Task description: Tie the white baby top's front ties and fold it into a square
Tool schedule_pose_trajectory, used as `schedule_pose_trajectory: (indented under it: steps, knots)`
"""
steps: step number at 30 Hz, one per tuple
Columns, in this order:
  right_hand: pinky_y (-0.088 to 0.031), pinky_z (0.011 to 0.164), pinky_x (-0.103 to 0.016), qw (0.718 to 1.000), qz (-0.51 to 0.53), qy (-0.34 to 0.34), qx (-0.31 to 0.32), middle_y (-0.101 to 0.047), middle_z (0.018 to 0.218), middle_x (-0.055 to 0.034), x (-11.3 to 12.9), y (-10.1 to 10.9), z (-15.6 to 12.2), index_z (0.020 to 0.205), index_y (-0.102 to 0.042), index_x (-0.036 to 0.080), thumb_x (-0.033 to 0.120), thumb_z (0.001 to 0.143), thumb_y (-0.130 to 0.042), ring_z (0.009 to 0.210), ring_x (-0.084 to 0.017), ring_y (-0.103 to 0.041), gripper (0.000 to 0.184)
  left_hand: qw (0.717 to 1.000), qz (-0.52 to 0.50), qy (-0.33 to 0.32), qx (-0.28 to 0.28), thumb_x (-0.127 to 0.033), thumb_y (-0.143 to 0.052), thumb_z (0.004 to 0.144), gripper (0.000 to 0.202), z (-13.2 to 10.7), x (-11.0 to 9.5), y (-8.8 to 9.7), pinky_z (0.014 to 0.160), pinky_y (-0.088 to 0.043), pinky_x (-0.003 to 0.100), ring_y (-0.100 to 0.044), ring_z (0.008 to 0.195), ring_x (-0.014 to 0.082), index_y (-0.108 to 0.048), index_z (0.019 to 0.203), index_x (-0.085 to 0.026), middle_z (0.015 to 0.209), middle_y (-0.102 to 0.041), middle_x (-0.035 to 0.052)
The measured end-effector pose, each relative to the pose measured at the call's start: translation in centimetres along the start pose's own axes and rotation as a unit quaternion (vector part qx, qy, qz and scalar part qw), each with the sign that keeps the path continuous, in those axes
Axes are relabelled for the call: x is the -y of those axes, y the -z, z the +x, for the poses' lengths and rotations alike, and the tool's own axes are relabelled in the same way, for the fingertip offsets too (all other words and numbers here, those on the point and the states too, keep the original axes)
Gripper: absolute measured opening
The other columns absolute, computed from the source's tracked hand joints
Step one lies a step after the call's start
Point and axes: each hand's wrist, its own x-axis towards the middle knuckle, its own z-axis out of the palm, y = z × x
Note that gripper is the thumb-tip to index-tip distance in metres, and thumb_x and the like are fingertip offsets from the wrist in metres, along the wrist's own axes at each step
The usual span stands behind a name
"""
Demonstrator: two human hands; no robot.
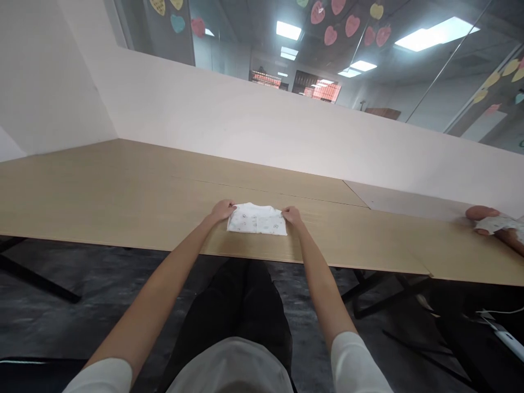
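A folded white patterned cloth garment (257, 219) lies on a pale wood-veneer table (164, 202). The left hand (223, 210) and right hand (291, 216) pinch its opposite upper corners.

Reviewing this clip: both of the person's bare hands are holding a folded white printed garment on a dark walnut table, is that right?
Not quite: the head view shows the table is light wood, not dark walnut. The rest stands: the left hand and right hand are both holding the folded white printed garment.
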Motion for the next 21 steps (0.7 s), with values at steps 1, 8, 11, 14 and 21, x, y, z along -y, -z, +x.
schedule_pose_trajectory:
  steps: [1, 8, 11, 14, 21]
  knots:
    - [-0.044, 0.069, -0.024, 1.0, -0.007, -0.014, 0.006, -0.072, 0.08, -0.0095, -0.4, -0.8, 0.0, 0.078, -0.074, 0.011, 0.012, 0.072, -0.054, 0.074, -0.017, -0.064, 0.021, 1.0, 0.006, 0.008, 0.002, -0.033, -0.051, 0.079, 0.024, 0.0, 0.4, -0.9, 0.068, -0.043, 0.03, -0.061, 0.079, 0.0234, -0.069, 0.08, -0.016, 0.088, -0.071, 0.0113]
    - [-0.043, 0.088, -0.028, 0.996, -0.03, 0.06, -0.051, -0.071, 0.102, -0.0116, -2.6, -3.3, -1.0, 0.098, -0.073, 0.012, 0.029, 0.086, -0.053, 0.096, -0.02, -0.062, 0.029, 0.998, -0.027, -0.004, -0.059, -0.038, -0.047, 0.084, 0.039, -1.1, 2.0, -3.8, 0.081, -0.044, 0.029, -0.062, 0.096, 0.0224, -0.07, 0.103, -0.014, 0.107, -0.071, 0.0116]
    - [-0.043, 0.089, -0.029, 0.995, -0.044, 0.082, -0.045, -0.071, 0.101, -0.0111, -2.8, -3.6, -1.0, 0.097, -0.074, 0.012, 0.032, 0.085, -0.057, 0.096, -0.02, -0.062, 0.028, 0.998, -0.03, 0.009, -0.053, -0.037, -0.047, 0.085, 0.039, -1.0, 2.1, -3.7, 0.084, -0.044, 0.029, -0.061, 0.098, 0.022, -0.07, 0.107, -0.015, 0.111, -0.07, 0.01]
    - [-0.044, 0.086, -0.027, 0.997, -0.03, 0.066, -0.04, -0.072, 0.101, -0.0108, -3.0, -3.7, -1.2, 0.098, -0.073, 0.012, 0.031, 0.085, -0.058, 0.094, -0.019, -0.063, 0.028, 0.998, -0.033, 0.017, -0.059, -0.038, -0.048, 0.085, 0.039, -0.9, 2.2, -3.7, 0.083, -0.044, 0.029, -0.062, 0.098, 0.0222, -0.07, 0.108, -0.017, 0.11, -0.071, 0.0086]
    - [-0.045, 0.082, -0.025, 0.998, 0.001, 0.028, -0.05, -0.072, 0.1, -0.0111, -2.9, -3.4, -2.1, 0.097, -0.073, 0.011, 0.029, 0.085, -0.059, 0.09, -0.018, -0.063, 0.026, 0.996, -0.034, 0.032, -0.069, -0.039, -0.051, 0.085, 0.039, -1.1, 2.2, -4.0, 0.08, -0.045, 0.03, -0.063, 0.095, 0.0234, -0.07, 0.108, -0.015, 0.11, -0.071, 0.0108]
